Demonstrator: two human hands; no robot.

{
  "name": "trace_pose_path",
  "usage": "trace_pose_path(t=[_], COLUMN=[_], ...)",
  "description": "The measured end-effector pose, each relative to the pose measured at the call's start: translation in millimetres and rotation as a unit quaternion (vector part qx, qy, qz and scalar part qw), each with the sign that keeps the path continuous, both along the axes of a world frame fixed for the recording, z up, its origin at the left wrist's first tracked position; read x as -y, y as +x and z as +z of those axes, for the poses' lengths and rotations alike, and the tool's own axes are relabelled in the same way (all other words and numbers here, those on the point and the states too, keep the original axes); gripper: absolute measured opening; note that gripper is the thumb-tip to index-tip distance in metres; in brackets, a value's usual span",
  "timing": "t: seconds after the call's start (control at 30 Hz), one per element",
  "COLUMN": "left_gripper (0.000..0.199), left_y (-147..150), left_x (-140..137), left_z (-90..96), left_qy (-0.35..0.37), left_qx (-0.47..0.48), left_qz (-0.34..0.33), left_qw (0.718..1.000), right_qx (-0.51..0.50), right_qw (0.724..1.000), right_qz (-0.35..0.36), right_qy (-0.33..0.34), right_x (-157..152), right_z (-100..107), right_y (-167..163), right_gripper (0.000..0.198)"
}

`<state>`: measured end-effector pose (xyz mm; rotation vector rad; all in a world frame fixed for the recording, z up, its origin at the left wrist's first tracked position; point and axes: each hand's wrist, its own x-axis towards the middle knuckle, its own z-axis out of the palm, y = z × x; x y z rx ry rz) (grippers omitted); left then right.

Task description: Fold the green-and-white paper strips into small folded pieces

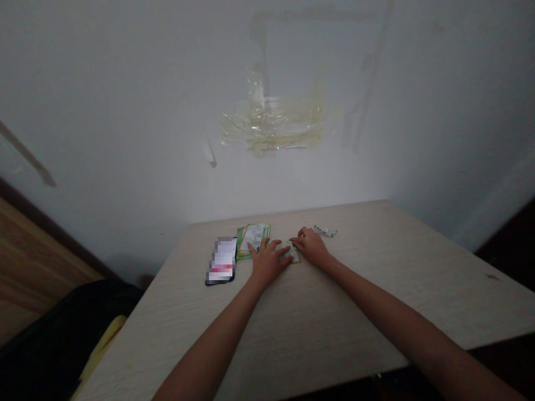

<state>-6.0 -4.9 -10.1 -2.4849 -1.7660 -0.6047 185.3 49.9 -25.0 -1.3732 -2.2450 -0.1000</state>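
My left hand (270,264) lies with its fingers spread on the table. Its fingertips reach the lower right of some green-and-white printed sheets or booklets (253,239), stacked flat. Between my hands is a small printed piece (296,256), like a card or sticker, with my left fingertips at its left edge. The bent fingers of my right hand (311,245) are closed at its upper right edge; the exact grip is too small to make out. Just beyond my right hand lies a thin, crumpled green-and-white strip (325,231).
A phone (221,262) with a blurred-out screen lies left of the printed sheets. The pale wooden table (359,345) meets a wall (167,111) that bears old tape (273,125). Dark cloth and a yellow item (100,345) are beside the table's left edge.
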Motion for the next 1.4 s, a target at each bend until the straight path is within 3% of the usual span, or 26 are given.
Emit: trace_pose_path(t=[0.43,0.73,0.97,1.13,1.4], left_gripper=[0.035,0.038,0.037,0.038,0.037], left_y=[2,3,2,2,2], left_x=[1,1,0,1,0], left_z=[-1.5,-2.8,-4.0,-3.7,-4.0], left_qy=[0.003,0.011,0.015,0.02,0.009], left_qx=[-0.011,-0.025,-0.025,-0.026,-0.027], left_qz=[0.016,0.024,0.017,0.018,0.027], left_qw=[1.0,0.999,0.999,0.999,0.999], right_qx=[-0.14,-0.146,-0.141,-0.117,-0.089], right_qw=[0.986,0.982,0.982,0.978,0.976], right_qz=[0.082,0.103,0.114,0.17,0.199], right_qy=[-0.036,-0.062,-0.041,-0.03,-0.003], right_x=[-12,-5,14,31,42], right_z=[-15,-7,0,5,12], right_y=[12,9,10,16,15], right_gripper=[0.016,0.009,0.008,0.008,0.009])
